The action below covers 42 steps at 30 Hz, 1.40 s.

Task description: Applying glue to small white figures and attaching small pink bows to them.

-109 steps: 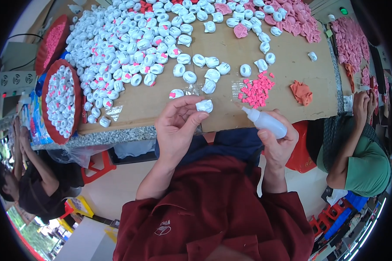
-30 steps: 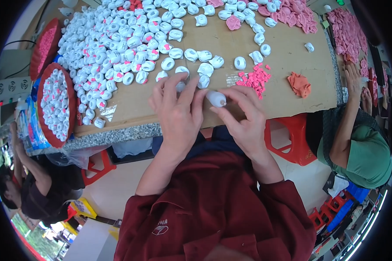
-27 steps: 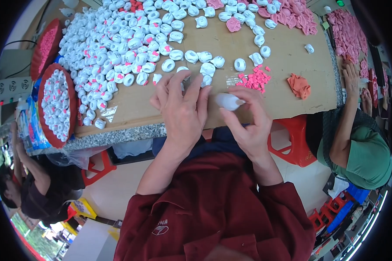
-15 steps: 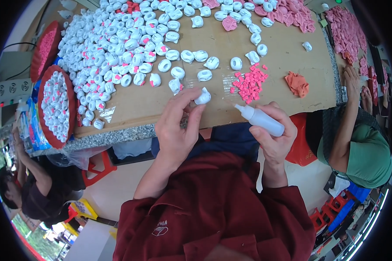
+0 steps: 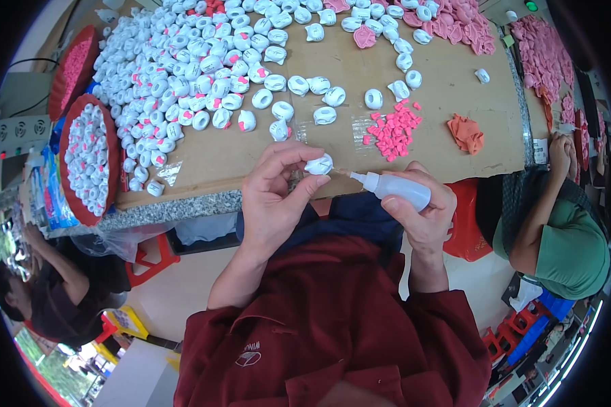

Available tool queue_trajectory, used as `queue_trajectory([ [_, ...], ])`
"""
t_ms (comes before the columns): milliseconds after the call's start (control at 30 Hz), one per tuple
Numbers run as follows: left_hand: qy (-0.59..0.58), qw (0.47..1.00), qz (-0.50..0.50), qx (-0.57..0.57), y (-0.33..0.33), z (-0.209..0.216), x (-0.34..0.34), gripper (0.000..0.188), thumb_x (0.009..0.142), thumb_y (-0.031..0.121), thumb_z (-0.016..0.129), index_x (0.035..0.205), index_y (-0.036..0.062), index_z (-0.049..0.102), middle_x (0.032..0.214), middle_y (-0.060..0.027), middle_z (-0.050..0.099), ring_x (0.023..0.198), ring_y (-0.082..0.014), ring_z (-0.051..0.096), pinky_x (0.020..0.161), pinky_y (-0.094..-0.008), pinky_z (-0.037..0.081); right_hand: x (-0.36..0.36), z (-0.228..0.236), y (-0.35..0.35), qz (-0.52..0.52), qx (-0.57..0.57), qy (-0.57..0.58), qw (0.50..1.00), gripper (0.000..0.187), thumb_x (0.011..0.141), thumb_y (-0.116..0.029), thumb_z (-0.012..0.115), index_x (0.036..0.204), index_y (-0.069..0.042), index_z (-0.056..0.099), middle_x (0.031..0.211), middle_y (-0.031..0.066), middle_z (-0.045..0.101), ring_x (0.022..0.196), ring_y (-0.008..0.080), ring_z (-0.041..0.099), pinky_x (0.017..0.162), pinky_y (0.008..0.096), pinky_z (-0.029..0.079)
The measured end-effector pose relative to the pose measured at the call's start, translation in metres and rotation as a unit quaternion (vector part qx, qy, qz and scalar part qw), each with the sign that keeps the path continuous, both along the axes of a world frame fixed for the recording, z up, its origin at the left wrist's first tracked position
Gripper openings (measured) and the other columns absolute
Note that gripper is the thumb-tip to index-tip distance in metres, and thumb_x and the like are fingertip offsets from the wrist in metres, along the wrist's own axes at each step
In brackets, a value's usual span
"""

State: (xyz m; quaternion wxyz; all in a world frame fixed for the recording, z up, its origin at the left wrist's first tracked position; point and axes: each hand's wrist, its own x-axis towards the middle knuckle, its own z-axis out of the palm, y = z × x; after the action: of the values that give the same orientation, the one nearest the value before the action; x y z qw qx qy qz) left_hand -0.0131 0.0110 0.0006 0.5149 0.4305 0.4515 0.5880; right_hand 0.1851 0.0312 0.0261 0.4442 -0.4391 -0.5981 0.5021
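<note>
Between thumb and fingers of my left hand (image 5: 278,188) is a small white toy head (image 5: 318,165). My right hand (image 5: 422,211) is wrapped round a squeeze bottle (image 5: 400,190) of translucent white plastic, tilted to the left. Its thin nozzle tip reaches the side of the toy head; whether it touches I cannot tell. Just beyond my hands, a heap of small pink pieces (image 5: 394,130) lies on the cardboard (image 5: 441,102). Several loose white heads, one of them (image 5: 280,130) with a pink piece on it, lie beyond my left hand.
A big pile of white heads (image 5: 183,74) covers the table's left side. A red basket (image 5: 65,169) of finished-looking heads stands at the left edge. A crumpled orange cloth (image 5: 466,133) lies at right, pink parts (image 5: 455,27) at the back. Co-workers sit on both sides.
My right hand has moved left, bringing the bottle's nozzle up to the white head. My left hand has turned the head and lowered it slightly. The co-worker's arm at right has shifted.
</note>
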Motion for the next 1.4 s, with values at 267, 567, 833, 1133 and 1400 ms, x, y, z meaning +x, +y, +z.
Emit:
queue_trajectory([
  [267, 0.029, 1.000, -0.002, -0.004, 0.000, -0.002, -0.001, 0.032, 0.072, -0.017, 0.059, 0.101, -0.0048, 0.055, 0.102, -0.0072, 0.048, 0.093, -0.0147, 0.054, 0.084, -0.0259, 0.045, 0.003, 0.001, 0.000, -0.002, -0.014, -0.009, 1.000, 0.028, 0.064, -0.003, 0.074, 0.089, 0.003, 0.064, 0.077, 0.0084, 0.064, 0.065, 0.0124, 0.052, 0.057, 0.0230, 0.040],
  [567, 0.019, 1.000, 0.011, -0.009, 0.001, -0.001, -0.001, 0.032, 0.071, -0.017, 0.059, 0.101, -0.0050, 0.055, 0.102, -0.0071, 0.048, 0.094, -0.0146, 0.054, 0.084, -0.0260, 0.045, 0.002, 0.005, 0.001, 0.006, -0.025, -0.022, 0.999, 0.026, 0.065, -0.003, 0.073, 0.089, 0.002, 0.064, 0.077, 0.0083, 0.064, 0.065, 0.0121, 0.051, 0.057, 0.0231, 0.039],
  [833, 0.012, 1.000, 0.008, -0.003, -0.001, -0.003, -0.003, 0.033, 0.071, -0.015, 0.061, 0.102, -0.0041, 0.057, 0.103, -0.0078, 0.050, 0.092, -0.0135, 0.054, 0.081, -0.0249, 0.045, 0.001, 0.004, 0.001, -0.007, -0.031, 0.003, 1.000, 0.026, 0.065, -0.002, 0.073, 0.089, 0.003, 0.064, 0.079, 0.0085, 0.063, 0.068, 0.0116, 0.052, 0.059, 0.0224, 0.040],
  [1133, -0.096, 0.990, -0.031, -0.102, -0.010, 0.005, -0.008, 0.031, 0.075, -0.012, 0.059, 0.106, -0.0052, 0.055, 0.105, -0.0086, 0.054, 0.093, -0.0135, 0.056, 0.080, -0.0234, 0.047, -0.021, -0.005, 0.008, -0.051, -0.056, 0.065, 0.995, 0.032, 0.070, -0.001, 0.068, 0.100, 0.004, 0.058, 0.091, 0.0054, 0.059, 0.087, 0.0111, 0.055, 0.074, 0.0223, 0.044],
  [1400, -0.094, 0.987, -0.031, -0.123, -0.018, -0.001, -0.010, 0.032, 0.077, -0.010, 0.059, 0.108, -0.0050, 0.054, 0.104, -0.0091, 0.056, 0.093, -0.0135, 0.057, 0.081, -0.0235, 0.047, -0.052, -0.021, 0.027, -0.010, 0.129, -0.172, 0.977, 0.028, 0.066, -0.002, 0.069, 0.093, -0.002, 0.060, 0.087, 0.0068, 0.059, 0.085, 0.0190, 0.054, 0.075, 0.0292, 0.043],
])
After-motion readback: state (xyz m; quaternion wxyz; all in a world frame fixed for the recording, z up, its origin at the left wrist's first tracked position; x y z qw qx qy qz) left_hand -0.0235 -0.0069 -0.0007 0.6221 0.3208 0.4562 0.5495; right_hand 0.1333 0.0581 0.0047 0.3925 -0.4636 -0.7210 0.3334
